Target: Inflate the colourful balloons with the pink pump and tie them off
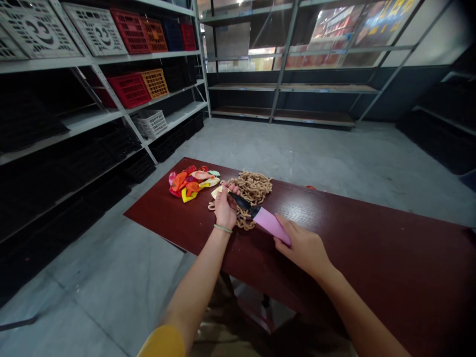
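My right hand (307,249) is closed around the pink barrel of a hand balloon pump (270,224). Its black nozzle end points up and left toward my left hand (225,209). Those fingers are pinched at the tip of the nozzle, on what looks like a pale yellow balloon (216,192); the exact contact is hidden. Just beyond my left hand lies a heap of tan plastic-looking chain (256,186), with some links trailing under the pump. To the left sits a pile of limp balloons (191,182) in red, orange, yellow and pale green.
A dark red-brown table (334,223) stretches to the right. Metal shelving (107,87) on the left carries white, red and orange crates (128,89) and black ones. Another shelf rack (277,91) stands at the back across the grey floor (238,136).
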Action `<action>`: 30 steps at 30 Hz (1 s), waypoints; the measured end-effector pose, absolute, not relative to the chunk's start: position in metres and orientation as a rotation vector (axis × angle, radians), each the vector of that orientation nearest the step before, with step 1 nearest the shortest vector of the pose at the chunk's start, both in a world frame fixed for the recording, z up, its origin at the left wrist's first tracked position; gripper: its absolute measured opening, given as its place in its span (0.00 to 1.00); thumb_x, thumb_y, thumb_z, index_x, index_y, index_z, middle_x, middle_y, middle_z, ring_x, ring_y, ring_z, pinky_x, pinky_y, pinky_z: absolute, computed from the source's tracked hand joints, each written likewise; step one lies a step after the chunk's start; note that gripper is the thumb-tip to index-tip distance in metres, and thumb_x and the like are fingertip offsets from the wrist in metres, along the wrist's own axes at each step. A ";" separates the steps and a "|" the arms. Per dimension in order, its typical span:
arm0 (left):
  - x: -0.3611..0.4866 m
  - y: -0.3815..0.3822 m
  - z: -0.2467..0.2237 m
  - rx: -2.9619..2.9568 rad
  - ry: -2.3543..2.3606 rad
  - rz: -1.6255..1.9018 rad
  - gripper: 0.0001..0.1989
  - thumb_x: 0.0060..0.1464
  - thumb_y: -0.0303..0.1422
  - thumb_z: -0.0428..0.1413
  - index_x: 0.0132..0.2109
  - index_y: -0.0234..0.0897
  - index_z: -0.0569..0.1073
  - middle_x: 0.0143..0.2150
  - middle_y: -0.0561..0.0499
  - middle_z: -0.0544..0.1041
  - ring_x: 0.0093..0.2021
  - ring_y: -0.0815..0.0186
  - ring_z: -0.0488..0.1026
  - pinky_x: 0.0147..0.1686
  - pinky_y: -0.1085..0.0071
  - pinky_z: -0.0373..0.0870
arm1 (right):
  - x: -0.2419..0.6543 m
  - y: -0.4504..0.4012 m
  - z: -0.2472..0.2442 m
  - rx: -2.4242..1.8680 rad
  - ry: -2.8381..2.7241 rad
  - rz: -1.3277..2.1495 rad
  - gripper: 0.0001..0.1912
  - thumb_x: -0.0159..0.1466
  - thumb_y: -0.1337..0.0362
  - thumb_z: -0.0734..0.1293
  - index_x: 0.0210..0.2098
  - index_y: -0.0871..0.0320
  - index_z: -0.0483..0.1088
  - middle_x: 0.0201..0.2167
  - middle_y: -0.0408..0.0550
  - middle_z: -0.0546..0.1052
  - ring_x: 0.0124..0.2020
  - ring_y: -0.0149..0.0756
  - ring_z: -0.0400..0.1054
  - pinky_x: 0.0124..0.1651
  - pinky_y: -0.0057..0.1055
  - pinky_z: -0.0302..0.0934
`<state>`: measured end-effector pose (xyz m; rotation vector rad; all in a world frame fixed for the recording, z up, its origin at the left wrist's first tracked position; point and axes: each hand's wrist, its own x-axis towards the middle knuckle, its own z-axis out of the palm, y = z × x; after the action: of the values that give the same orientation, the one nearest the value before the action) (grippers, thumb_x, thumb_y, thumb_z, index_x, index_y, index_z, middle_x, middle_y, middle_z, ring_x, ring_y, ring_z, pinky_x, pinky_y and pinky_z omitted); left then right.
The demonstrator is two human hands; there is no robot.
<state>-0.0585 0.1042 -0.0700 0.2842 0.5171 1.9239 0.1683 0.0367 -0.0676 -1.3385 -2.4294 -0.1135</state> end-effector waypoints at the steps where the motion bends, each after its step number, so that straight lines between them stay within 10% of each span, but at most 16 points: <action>1: -0.056 0.104 -0.070 0.300 0.524 1.919 0.06 0.57 0.32 0.58 0.42 0.36 0.73 0.34 0.52 0.74 0.35 0.70 0.73 0.43 0.70 0.69 | 0.167 0.036 -0.068 -1.346 -2.425 -0.105 0.29 0.63 0.60 0.62 0.63 0.57 0.60 0.47 0.51 0.78 0.39 0.39 0.74 0.34 0.31 0.65; 10: -0.027 0.099 -0.076 0.247 0.547 1.793 0.14 0.60 0.45 0.53 0.35 0.39 0.65 0.26 0.54 0.68 0.26 0.68 0.71 0.31 0.70 0.70 | 0.153 0.031 -0.071 -1.461 -2.456 -0.120 0.31 0.66 0.55 0.61 0.66 0.56 0.54 0.46 0.52 0.76 0.39 0.42 0.74 0.33 0.33 0.65; 16: -0.038 0.101 -0.074 0.199 0.671 1.830 0.14 0.60 0.44 0.52 0.33 0.40 0.61 0.21 0.59 0.59 0.16 0.74 0.56 0.14 0.78 0.51 | 0.146 0.007 -0.074 -1.441 -2.539 -0.154 0.32 0.67 0.56 0.61 0.66 0.62 0.52 0.44 0.55 0.76 0.36 0.42 0.74 0.31 0.32 0.64; 30: -0.049 0.100 -0.066 0.287 0.567 1.890 0.12 0.60 0.41 0.52 0.33 0.40 0.60 0.21 0.59 0.58 0.16 0.74 0.56 0.14 0.77 0.52 | 0.226 -0.029 -0.088 -1.298 -2.445 -0.423 0.26 0.68 0.58 0.60 0.62 0.62 0.58 0.46 0.56 0.77 0.40 0.42 0.74 0.37 0.32 0.64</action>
<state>-0.0485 0.0997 -0.0661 0.2874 0.5670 1.8897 0.2260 -0.0289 -0.0880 -1.2982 -2.4448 -0.4226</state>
